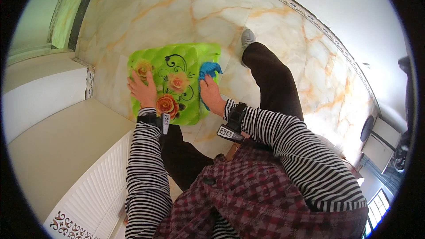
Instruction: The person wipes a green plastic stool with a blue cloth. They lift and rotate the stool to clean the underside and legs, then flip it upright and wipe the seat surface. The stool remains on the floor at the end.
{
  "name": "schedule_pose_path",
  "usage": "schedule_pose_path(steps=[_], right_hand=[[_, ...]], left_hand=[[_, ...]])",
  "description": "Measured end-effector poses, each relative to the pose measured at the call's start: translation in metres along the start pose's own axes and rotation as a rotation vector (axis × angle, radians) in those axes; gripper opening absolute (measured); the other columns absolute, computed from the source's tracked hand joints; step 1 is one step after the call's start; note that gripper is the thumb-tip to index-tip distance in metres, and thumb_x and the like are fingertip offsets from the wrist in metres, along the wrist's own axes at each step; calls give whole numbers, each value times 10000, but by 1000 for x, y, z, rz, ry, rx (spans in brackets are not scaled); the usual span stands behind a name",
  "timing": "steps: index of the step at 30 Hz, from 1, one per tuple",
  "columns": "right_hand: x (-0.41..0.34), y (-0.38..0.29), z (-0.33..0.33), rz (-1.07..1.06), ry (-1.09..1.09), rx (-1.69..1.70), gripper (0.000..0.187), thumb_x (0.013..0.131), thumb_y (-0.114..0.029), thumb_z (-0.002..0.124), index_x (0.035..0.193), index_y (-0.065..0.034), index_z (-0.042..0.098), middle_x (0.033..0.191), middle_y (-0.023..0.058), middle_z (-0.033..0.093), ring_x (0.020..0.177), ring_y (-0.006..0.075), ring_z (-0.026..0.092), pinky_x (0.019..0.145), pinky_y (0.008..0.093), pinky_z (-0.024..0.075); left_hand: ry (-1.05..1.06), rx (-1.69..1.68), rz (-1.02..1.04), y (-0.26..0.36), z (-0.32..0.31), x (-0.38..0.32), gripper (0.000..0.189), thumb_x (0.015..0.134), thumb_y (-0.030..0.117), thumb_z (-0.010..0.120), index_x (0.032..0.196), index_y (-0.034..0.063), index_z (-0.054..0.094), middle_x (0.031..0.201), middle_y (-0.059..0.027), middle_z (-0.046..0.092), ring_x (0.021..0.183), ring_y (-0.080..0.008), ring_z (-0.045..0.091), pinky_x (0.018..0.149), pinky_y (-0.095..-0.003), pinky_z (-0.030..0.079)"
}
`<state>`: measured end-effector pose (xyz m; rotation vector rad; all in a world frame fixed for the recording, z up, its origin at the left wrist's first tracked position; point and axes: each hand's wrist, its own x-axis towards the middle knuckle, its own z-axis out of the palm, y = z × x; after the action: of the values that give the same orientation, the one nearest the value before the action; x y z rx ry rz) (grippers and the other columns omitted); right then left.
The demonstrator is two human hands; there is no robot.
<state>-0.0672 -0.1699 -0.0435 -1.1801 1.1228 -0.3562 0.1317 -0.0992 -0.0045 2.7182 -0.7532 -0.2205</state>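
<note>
A bright green plastic stool (172,63) with roses and dark scrolls printed on its top stands on the floor before me. My left hand (143,89) lies flat on the left part of the stool's top, fingers spread, over a printed yellow rose. A blue cloth (210,68) is in my right hand (211,94), pressed against the stool's right side. The fingertips of my right hand are partly hidden by the cloth. Both wrists carry black straps with small tagged devices.
Marble-patterned floor tiles (159,10) surround the stool. At the left stands a beige cabinet (73,139) with a white louvred front (96,186). A white wall with a patterned skirting strip (318,23) curves along the right. My shoe (248,38) rests right of the stool.
</note>
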Motion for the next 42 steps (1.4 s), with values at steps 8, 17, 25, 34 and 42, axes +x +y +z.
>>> schedule_pose_path(steps=[8, 17, 25, 34, 42], right_hand=[[74, -2, 5, -143, 66, 55, 547, 949, -281, 326, 1333, 105, 279, 1431, 243, 226, 1347, 341, 188, 1104, 346, 152], [232, 67, -40, -309, -371, -527, 254, 915, -187, 367, 1033, -29, 528, 1051, 205, 560, 961, 338, 541, 822, 386, 431], [277, 56, -27, -442, -787, -533, 135, 837, -115, 457, 909, -34, 538, 880, 186, 576, 857, 335, 577, 752, 405, 464], [184, -71, 16, -509, -947, -336, 295, 893, -191, 446, 1070, 24, 543, 1092, 215, 581, 1036, 321, 545, 904, 362, 423], [216, -69, 46, -391, -1082, -555, 369, 903, -272, 422, 1019, 59, 537, 976, 219, 598, 900, 302, 568, 809, 351, 439]], left_hand=[[19, 185, 363, 53, 32, -67, 769, 848, 534, 466, 1410, 68, 227, 1458, -258, 92, 1327, -477, 58, 1037, -605, 58], [-108, 188, 305, 65, 19, -69, 786, 831, 507, 499, 1403, 40, 228, 1455, -272, 80, 1320, -495, 64, 1033, -610, 62], [-169, 156, 269, 64, 16, -67, 816, 812, 504, 537, 1399, 26, 232, 1446, -294, 79, 1318, -502, 60, 1022, -624, 61], [-141, 95, 266, 63, 15, -69, 809, 810, 494, 549, 1402, 42, 236, 1450, -289, 70, 1324, -498, 32, 1025, -622, 21], [-23, 54, 270, 58, 19, -75, 747, 827, 483, 528, 1383, 50, 278, 1452, -259, 130, 1328, -475, 93, 1042, -599, 55]])
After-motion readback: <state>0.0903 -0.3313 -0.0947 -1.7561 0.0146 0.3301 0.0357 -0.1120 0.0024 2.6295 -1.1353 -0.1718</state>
